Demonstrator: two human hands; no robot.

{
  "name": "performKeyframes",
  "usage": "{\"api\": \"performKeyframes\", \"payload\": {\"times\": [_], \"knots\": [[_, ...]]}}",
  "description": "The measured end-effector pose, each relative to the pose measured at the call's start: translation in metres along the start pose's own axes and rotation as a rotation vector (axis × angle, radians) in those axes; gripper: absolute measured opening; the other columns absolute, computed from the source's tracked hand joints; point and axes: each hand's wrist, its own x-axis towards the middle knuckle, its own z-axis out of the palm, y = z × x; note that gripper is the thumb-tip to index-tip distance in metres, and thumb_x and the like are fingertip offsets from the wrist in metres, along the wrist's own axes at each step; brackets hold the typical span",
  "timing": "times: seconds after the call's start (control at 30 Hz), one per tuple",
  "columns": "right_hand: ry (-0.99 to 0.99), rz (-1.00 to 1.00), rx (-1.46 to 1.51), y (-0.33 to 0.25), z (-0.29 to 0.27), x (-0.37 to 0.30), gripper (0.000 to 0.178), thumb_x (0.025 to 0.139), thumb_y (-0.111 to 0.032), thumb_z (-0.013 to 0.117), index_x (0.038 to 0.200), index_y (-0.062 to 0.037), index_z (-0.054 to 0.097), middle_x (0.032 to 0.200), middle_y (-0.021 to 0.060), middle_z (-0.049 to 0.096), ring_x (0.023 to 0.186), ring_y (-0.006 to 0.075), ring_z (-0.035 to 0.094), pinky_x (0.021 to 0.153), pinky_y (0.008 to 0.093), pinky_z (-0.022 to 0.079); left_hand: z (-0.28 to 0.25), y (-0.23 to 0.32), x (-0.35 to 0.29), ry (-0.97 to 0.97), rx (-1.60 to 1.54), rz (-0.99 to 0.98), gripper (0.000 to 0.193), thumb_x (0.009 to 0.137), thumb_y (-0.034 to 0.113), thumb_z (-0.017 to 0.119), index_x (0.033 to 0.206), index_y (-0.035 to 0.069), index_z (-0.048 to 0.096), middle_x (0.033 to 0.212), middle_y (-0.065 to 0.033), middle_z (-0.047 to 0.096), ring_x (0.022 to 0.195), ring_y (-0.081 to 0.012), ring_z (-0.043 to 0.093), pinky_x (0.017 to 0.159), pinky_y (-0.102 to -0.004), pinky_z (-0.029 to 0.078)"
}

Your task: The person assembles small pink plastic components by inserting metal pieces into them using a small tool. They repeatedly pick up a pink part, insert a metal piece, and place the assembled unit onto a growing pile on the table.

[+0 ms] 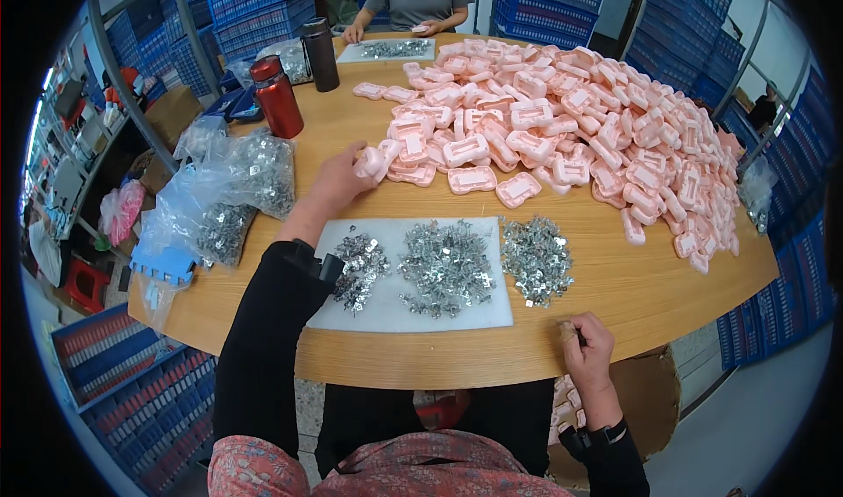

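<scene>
A: Item one. Left hand, reached out across the round wooden table. Fingers curled shut around one pale pink moulded plastic casing at the near left edge of the big heap of pink plastic casings.

B: Noted. Right hand?

A: At the table's near edge, right of the white foam mat. Fingers pinched together on something small; it may be one of the metal pieces, but I cannot tell what, if anything, it holds.

B: On the mat?

A: Three loose mounds of small silver stamped metal clips; the rightmost mound spills partly onto bare wood.

B: Handling advice for the pick?

A: In my judgement, lift the casing clear of its neighbours before drawing it back, since the heap edge is loosely stacked and could slide. Keep the sleeve off the leftmost clip mound, which the forearm passes just above.

B: Other entries?

A: Clear plastic bags of metal clips at left, a red metal bottle, a dark cylindrical flask, and a second person's hands at a mat across the table.

B: Not legible?

A: The casing's shape inside the fist; some pink pieces below the table edge by the right wrist, half hidden; the individual clip form is too small to read.
</scene>
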Motion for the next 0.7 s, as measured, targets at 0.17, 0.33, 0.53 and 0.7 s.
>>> {"api": "performKeyframes", "payload": {"times": [0.17,0.33,0.53,0.7], "knots": [[0.066,0.087,0.121,-0.001,0.0,-0.003,0.005,0.088,-0.003,0.063,0.088,0.0013,0.063,0.074,0.0036,0.056,0.064,0.0109,0.049,0.059,0.0258,0.039,-0.021,0.018,-0.018,-0.1,-0.511,-0.035,0.061,0.093,0.03,0.067,0.144,0.006,0.042,0.114,-0.0112,0.066,0.101,-0.0224,0.066,0.082,-0.035,0.054],[-0.005,0.109,0.201,-0.031,-0.006,0.011,0.006,0.089,-0.003,0.063,0.092,0.0017,0.066,0.077,0.0012,0.057,0.067,0.0074,0.048,0.06,0.0231,0.038,-0.029,0.076,-0.089,-0.481,-1.169,-0.174,0.045,0.106,0.036,0.037,0.137,0.005,0.046,0.111,-0.0151,0.066,0.098,-0.0255,0.068,0.082,-0.041,0.058],[-0.13,0.104,0.406,-0.056,0.011,0.022,0.011,0.096,-0.007,0.061,0.102,0.0002,0.067,0.081,-0.0004,0.059,0.071,0.0047,0.048,0.06,0.0202,0.037,-0.007,0.108,-0.148,-0.827,-1.433,-0.102,0.052,0.107,0.044,0.025,0.138,0.009,0.048,0.105,-0.0147,0.067,0.093,-0.0274,0.07,0.075,-0.0423,0.06],[-0.327,0.598,0.868,-0.103,0.017,0.033,0.019,0.099,-0.017,0.059,0.111,-0.0021,0.064,0.088,-0.0003,0.066,0.065,0.004,0.054,0.057,0.0185,0.041,0.035,0.121,-0.201,-0.34,-0.741,0.301,0.049,0.103,0.031,0.047,0.145,0.004,0.043,0.11,-0.0189,0.062,0.103,-0.0316,0.063,0.084,-0.0399,0.053]]}}
